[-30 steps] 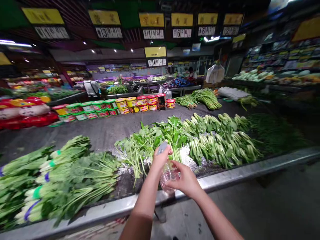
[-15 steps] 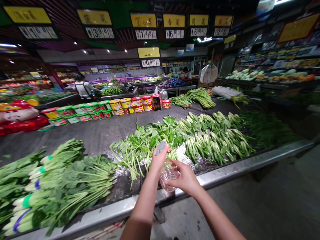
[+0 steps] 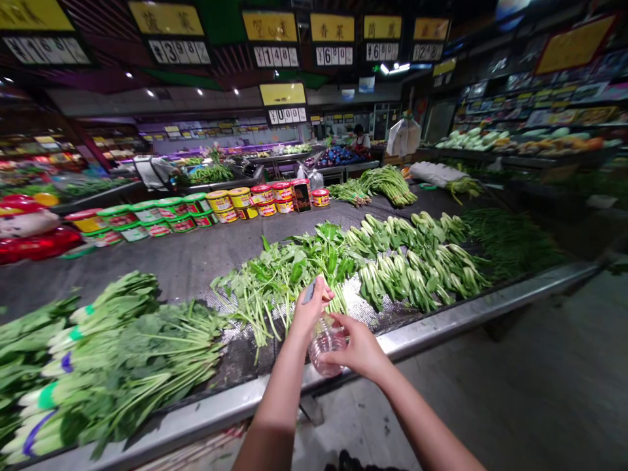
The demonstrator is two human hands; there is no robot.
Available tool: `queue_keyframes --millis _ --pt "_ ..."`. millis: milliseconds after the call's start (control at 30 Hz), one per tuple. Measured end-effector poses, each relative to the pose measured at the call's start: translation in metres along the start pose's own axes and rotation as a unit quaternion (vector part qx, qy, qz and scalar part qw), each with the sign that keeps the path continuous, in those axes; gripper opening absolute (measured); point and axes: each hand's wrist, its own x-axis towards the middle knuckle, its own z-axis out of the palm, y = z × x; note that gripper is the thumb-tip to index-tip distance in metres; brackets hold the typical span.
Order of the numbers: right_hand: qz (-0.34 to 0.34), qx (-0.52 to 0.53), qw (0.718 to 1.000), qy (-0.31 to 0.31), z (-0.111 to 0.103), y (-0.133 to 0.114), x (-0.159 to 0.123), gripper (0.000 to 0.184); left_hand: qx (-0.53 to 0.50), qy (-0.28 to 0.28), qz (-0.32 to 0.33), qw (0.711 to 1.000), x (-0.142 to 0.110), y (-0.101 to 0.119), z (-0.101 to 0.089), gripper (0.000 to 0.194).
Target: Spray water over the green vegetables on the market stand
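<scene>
Between my hands is a clear ribbed spray bottle point(image 3: 324, 350) with a grey head, held over the stall's front edge. My left hand point(image 3: 305, 319) is closed round the top of it, and the grey part shows above the thumb. Lower down, my right hand point(image 3: 360, 351) grips the side of the clear body with thumb and fingers. Just beyond the hands lie loose leafy stems point(image 3: 289, 275) on a perforated mat. Bundled pale-stemmed greens point(image 3: 422, 278) are to the right of them.
Taped bunches of greens point(image 3: 142, 366) fill the left front. Stacked tubs point(image 3: 171, 210) line the back. A metal rail point(image 3: 422, 337) edges the stall along the front. Two people point(image 3: 362, 140) are farther off, behind the stall. Price signs point(image 3: 279, 39) hang overhead.
The view has shifted slightly, so the stall and signs sit a little farther left and higher. Both hands keep their hold on the spray bottle. A dark shoe now shows at the bottom.
</scene>
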Motion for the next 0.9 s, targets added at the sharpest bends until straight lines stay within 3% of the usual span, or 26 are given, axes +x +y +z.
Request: queue_keyframes --millis 167,400,633,900 --pt "-0.003 0.026 1.0 0.002 0.002 0.012 -0.004 0.084 0.005 -0.011 -0.002 1.0 -0.002 -0.009 0.001 0.057" --pt "0.01 0.076 0.997 -0.026 0.004 0.034 -0.013 0.074 0.023 -0.07 -0.025 0.997 -0.004 -0.021 0.009 0.056" --pt "0.029 0.13 0.989 -0.06 0.003 0.031 -0.026 0.063 0.064 -0.079 -0.057 0.993 -0.016 -0.03 0.012 0.055" --pt "0.048 0.111 0.991 -0.05 0.0 0.034 -0.033 0.062 0.041 -0.107 -0.038 0.993 -0.026 -0.033 0.014 0.061"
